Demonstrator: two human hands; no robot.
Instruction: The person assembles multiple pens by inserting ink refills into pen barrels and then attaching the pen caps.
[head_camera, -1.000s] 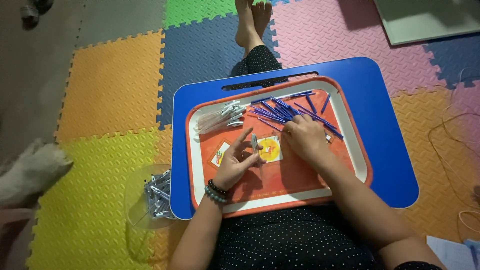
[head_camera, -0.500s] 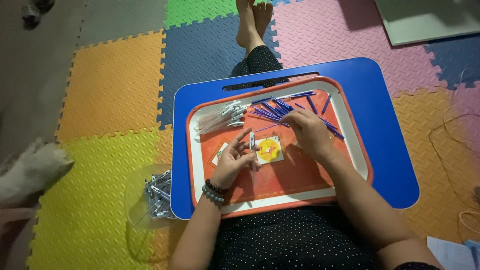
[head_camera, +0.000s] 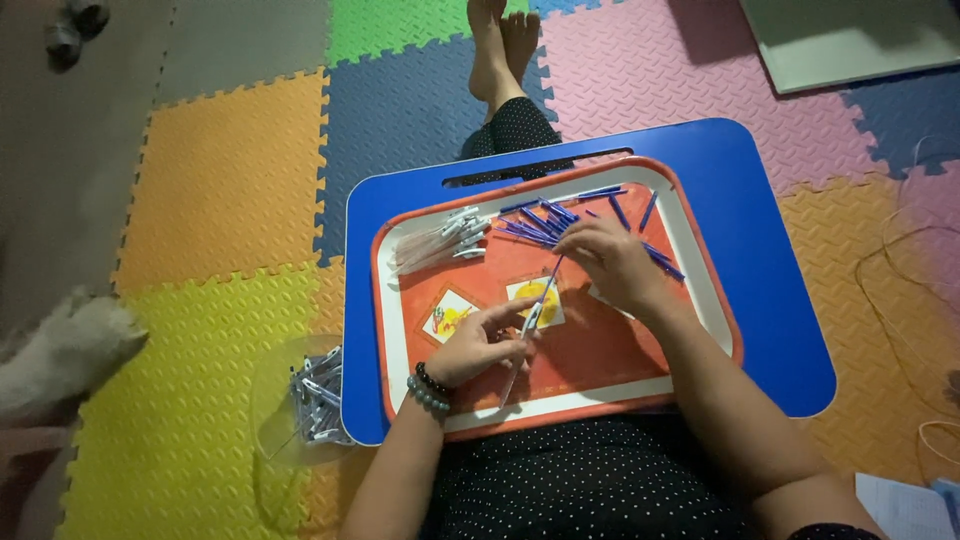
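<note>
A: Hands? Left hand (head_camera: 478, 345) pinches a clear pen barrel (head_camera: 520, 350); right hand (head_camera: 612, 262) feeds a blue refill (head_camera: 550, 280) into it.

B: Where?

A: Over the orange tray (head_camera: 600, 385), beside the blue refill pile (head_camera: 545, 222).

Dim, even indoor light; soft shadows, slight overall blur.

A slim pen (head_camera: 530, 330) — clear barrel, blue refill — lies slanted over the orange tray (head_camera: 600, 360), below the blue refill pile (head_camera: 560, 222).
</note>
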